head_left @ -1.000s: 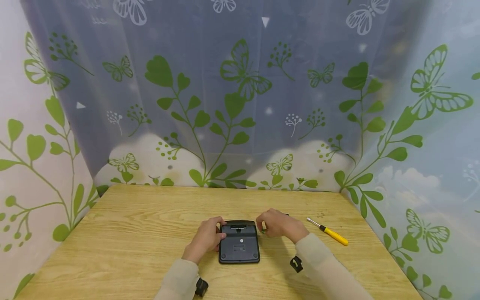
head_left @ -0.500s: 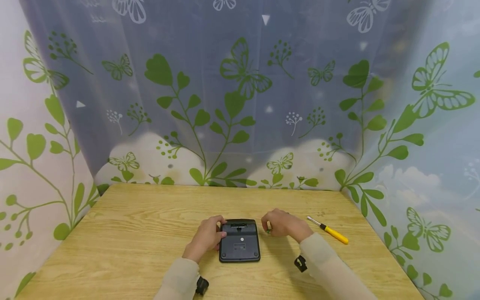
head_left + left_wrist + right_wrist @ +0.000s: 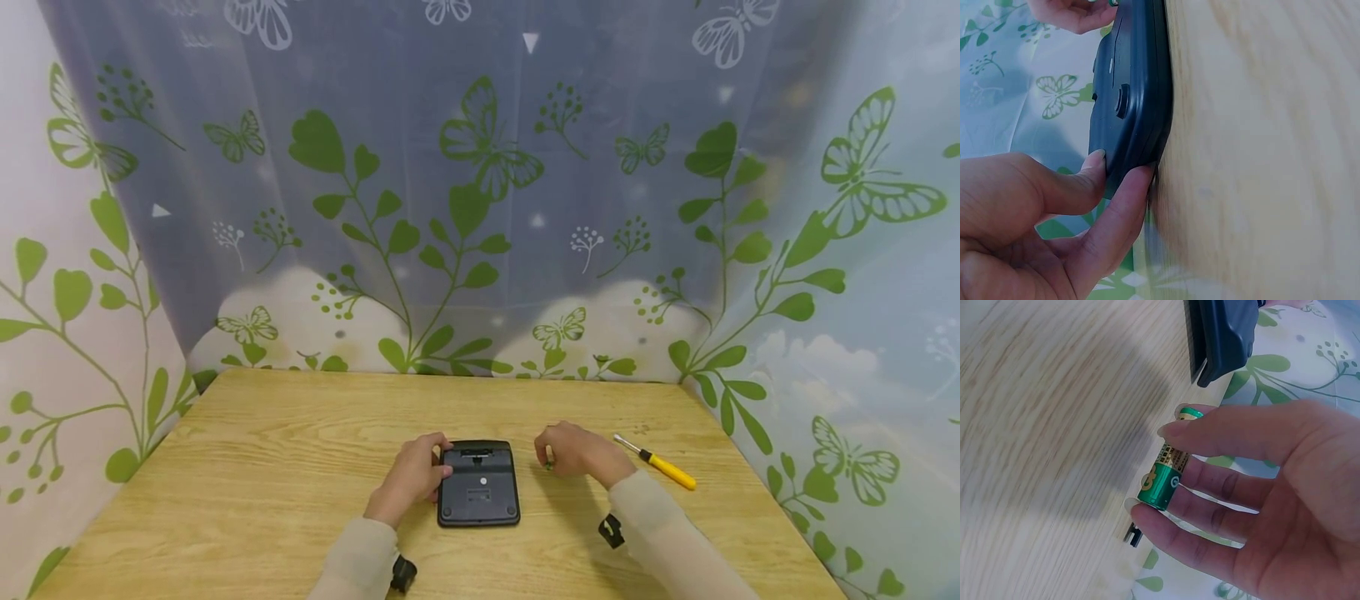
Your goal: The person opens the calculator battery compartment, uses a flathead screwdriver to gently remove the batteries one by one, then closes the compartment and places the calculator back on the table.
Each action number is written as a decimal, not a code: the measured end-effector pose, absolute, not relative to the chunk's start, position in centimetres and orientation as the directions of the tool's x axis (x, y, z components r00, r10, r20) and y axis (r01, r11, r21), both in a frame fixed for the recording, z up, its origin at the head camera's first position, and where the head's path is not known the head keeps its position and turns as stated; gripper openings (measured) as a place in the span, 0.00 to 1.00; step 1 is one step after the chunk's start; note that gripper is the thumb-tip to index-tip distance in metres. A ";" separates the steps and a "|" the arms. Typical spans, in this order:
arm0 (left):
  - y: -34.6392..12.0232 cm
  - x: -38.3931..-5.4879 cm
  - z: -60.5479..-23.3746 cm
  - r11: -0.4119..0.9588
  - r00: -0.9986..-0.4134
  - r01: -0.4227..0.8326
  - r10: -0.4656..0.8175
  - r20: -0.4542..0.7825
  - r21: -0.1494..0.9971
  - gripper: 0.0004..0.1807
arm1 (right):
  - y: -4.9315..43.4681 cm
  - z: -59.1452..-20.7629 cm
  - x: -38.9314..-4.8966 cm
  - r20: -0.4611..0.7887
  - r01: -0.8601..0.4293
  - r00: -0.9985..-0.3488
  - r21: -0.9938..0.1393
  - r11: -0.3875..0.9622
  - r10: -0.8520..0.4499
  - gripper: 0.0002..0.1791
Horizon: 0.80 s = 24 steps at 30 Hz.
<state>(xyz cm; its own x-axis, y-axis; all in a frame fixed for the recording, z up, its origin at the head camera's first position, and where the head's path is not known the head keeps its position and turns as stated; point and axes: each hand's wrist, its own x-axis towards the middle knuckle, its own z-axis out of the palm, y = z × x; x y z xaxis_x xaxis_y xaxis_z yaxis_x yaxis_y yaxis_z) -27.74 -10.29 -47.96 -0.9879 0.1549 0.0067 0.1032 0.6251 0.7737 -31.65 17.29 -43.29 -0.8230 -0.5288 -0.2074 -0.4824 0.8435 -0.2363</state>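
A black desk calculator (image 3: 480, 487) lies face down on the table, its open battery slot at the far end. My left hand (image 3: 408, 479) grips its left edge; in the left wrist view the thumb (image 3: 1075, 187) presses on the back and the fingers lie along the side. To the right of the calculator, my right hand (image 3: 573, 452) holds a small green-and-gold battery (image 3: 1165, 472) between thumb and fingers, close over the table. A small black pronged piece (image 3: 1133, 534) lies beyond the fingertips in the right wrist view; the hand hides it in the head view.
A screwdriver (image 3: 660, 467) with a yellow handle lies on the wooden table (image 3: 300, 458), right of my right hand. Behind the table hangs a curtain (image 3: 420, 208) printed with leaves and butterflies.
My right hand has moved to the right, away from the calculator, with the battery in it. The left hand and the calculator have stayed in place.
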 end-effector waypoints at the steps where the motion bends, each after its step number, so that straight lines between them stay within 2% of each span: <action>1: -10.3 -27.7 -47.9 0.625 -0.988 0.100 0.154 0.003 0.774 0.16 | 17.4 -43.3 -31.7 -0.209 -0.479 -0.825 -0.237 0.845 -0.526 0.14; 24: -10.2 -27.8 -48.1 0.616 -0.988 0.097 0.154 0.001 0.781 0.16 | 20.4 -43.4 -31.5 -0.184 -0.465 -0.842 -0.227 0.856 -0.507 0.12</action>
<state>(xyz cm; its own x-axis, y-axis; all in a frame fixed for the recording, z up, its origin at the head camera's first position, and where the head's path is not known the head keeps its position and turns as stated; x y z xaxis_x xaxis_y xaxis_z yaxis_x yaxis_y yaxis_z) -27.82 -10.24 -48.10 -0.9881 0.1540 0.0010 0.0969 0.6164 0.7814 -31.49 20.38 -43.44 -0.8423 -0.5067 -0.1837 -0.4653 0.8556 -0.2266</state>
